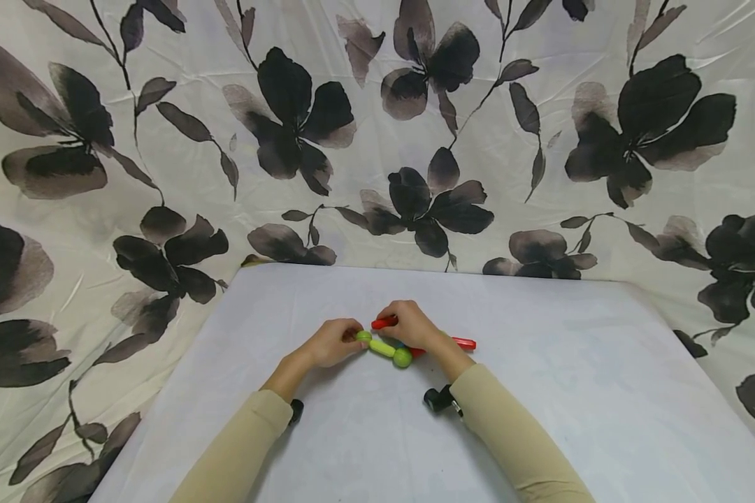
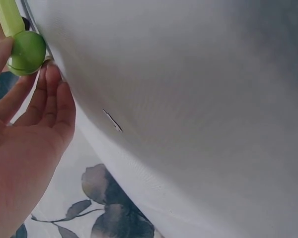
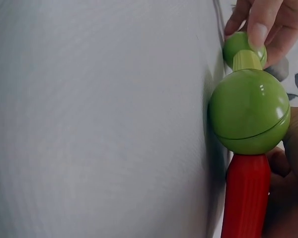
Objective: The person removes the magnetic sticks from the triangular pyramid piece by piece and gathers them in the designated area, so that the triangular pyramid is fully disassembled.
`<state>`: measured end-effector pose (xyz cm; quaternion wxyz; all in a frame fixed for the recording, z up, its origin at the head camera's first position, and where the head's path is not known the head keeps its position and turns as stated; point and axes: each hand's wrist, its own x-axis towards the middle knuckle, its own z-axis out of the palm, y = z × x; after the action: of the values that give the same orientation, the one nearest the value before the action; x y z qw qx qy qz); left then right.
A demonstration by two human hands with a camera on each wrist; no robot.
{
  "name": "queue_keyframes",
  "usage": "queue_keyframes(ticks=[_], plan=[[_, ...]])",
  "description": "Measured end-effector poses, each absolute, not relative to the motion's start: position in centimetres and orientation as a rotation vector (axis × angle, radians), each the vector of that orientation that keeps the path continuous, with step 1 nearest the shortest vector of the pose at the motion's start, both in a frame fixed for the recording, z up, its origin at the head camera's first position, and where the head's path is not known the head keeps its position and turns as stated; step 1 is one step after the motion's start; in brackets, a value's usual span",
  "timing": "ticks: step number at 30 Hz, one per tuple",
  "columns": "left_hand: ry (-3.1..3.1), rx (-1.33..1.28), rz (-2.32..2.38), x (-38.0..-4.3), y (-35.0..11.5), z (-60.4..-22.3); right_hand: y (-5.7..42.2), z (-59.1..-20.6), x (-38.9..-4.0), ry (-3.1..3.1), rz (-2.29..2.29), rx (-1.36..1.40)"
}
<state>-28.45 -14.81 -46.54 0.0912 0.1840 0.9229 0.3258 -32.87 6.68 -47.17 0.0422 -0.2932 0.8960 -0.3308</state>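
My left hand (image 1: 333, 342) pinches a small green ball (image 1: 364, 337) between thumb and fingers; the left wrist view shows this ball (image 2: 27, 53) close up. A yellow-green toy rod (image 1: 382, 348) joins it to a second green ball (image 1: 403, 358). From that second ball (image 3: 249, 111) a red rod (image 3: 247, 198) runs on, seen in the right wrist view. My right hand (image 1: 415, 325) grips a short red piece (image 1: 384, 323) just above the yellow-green rod. A bit of blue (image 1: 399, 344) shows beneath the right hand, mostly hidden.
A red rod end (image 1: 464, 343) sticks out right of the right wrist; whether it belongs to the joined rod cannot be told. The white-covered table (image 1: 604, 391) reaches back to a flowered cloth (image 1: 409, 140). Dark wrist cameras (image 1: 439, 399) sit under the sleeves.
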Motion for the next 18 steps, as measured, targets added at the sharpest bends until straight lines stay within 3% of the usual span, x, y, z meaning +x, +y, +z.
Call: queue_keyframes(ticks=[18], plan=[[2.737, 0.521, 0.943, -28.6, -14.7, -46.5, 9.2, -45.0, -30.9, 2.8, -0.877, -0.944]])
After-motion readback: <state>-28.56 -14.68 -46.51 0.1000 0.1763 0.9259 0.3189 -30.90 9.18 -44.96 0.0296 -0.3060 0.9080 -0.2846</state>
